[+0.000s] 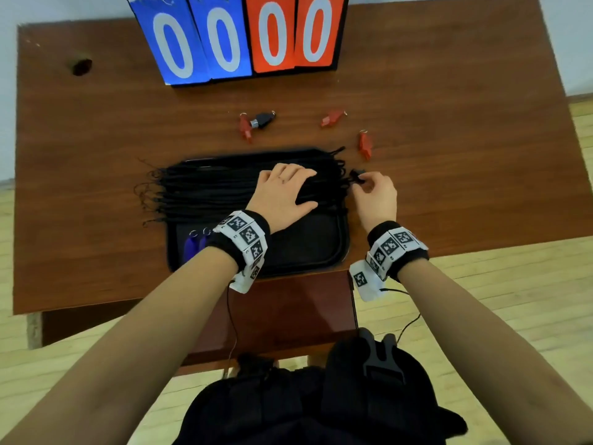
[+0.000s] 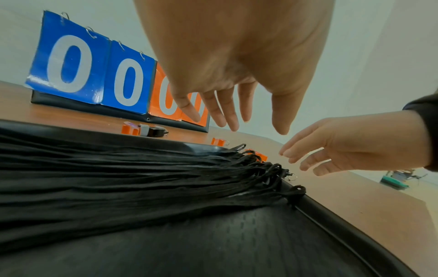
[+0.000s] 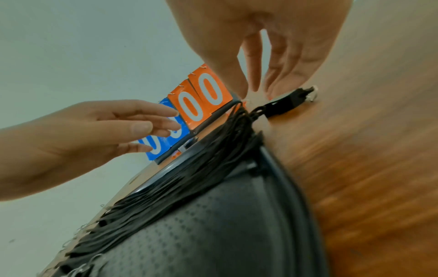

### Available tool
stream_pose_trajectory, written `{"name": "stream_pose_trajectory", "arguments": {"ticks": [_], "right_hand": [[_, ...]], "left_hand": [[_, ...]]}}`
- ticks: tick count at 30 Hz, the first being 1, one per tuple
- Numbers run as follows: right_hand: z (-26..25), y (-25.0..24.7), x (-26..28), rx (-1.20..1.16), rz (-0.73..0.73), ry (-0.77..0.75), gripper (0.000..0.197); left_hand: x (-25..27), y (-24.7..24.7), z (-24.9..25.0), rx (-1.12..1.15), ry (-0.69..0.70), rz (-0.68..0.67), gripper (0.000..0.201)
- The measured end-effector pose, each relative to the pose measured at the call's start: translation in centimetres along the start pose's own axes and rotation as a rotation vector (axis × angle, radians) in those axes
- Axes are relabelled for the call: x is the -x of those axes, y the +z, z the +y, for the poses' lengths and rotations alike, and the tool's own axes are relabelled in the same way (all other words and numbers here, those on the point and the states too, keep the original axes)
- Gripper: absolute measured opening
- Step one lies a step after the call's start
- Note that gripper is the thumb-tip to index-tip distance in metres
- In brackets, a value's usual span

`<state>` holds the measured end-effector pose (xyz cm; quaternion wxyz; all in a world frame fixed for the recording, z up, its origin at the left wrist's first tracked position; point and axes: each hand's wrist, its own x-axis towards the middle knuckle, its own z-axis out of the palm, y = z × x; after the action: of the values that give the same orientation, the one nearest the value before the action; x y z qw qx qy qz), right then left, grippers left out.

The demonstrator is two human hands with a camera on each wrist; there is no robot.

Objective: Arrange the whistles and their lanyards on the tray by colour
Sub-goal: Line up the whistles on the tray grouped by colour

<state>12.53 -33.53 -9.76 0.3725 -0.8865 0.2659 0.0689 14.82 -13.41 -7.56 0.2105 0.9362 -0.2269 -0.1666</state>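
A black tray (image 1: 305, 242) lies mid-table with a bundle of black lanyards (image 1: 208, 191) spread across its far half. My left hand (image 1: 285, 191) hovers over the lanyards' right part, fingers straight and spread (image 2: 237, 120), holding nothing. My right hand (image 1: 372, 191) is at the tray's right edge, fingers loosely extended (image 3: 260, 88) beside a black whistle (image 3: 289, 102) that lies on the table at the lanyards' end; whether they touch is unclear. Two blue whistles (image 1: 192, 247) sit in the tray's near-left corner. Three red whistles (image 1: 246, 128) (image 1: 332, 118) (image 1: 365, 146) and a black one (image 1: 263, 120) lie beyond the tray.
A blue and orange flip scoreboard (image 1: 237, 36) stands at the back of the brown wooden table (image 1: 449, 155). A small hole (image 1: 81, 66) marks the table's far left. The table's near edge runs just behind the tray.
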Motion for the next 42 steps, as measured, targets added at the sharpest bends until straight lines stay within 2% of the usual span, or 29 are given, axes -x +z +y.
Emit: {"name": "stream_pose_trajectory", "arguments": {"ticks": [4,8,12,18,24,28,35,42], "right_hand": [[1.6,-0.7,-2.6,0.190,-0.062,0.031,0.041],[2.6,-1.3,-3.9,0.285,-0.124,-0.053,0.041],[3.0,-2.0,-4.5,0.277,-0.164,-0.131,0.031],[2.2,-5.1,-4.3,0.224,-0.237,-0.124,0.027],[0.1,-7.3,-2.4,0.123,-0.430,-0.344,0.026],[-1.2,-7.5,-1.3,0.053,-0.443,-0.355,0.024],[-3.6,-4.7,1.8,-0.106,-0.522,-0.318,0.034],[-5.9,0.8,5.7,-0.307,-0.600,-0.249,0.029]], "left_hand": [[-2.3,0.8,2.1,0.010,-0.077,0.008,0.056],[-3.7,1.7,4.0,0.009,-0.115,0.032,0.054],[-4.2,2.4,5.4,0.013,-0.150,0.029,0.052],[-4.9,2.4,6.9,0.013,-0.148,-0.002,0.049],[-5.2,0.5,8.0,0.023,-0.048,-0.002,0.043],[-4.3,-0.5,8.0,0.034,-0.027,-0.016,0.038],[0.4,-1.4,4.7,0.375,-0.188,0.072,0.024],[6.1,-1.7,0.2,0.532,-0.344,0.154,0.016]]}}
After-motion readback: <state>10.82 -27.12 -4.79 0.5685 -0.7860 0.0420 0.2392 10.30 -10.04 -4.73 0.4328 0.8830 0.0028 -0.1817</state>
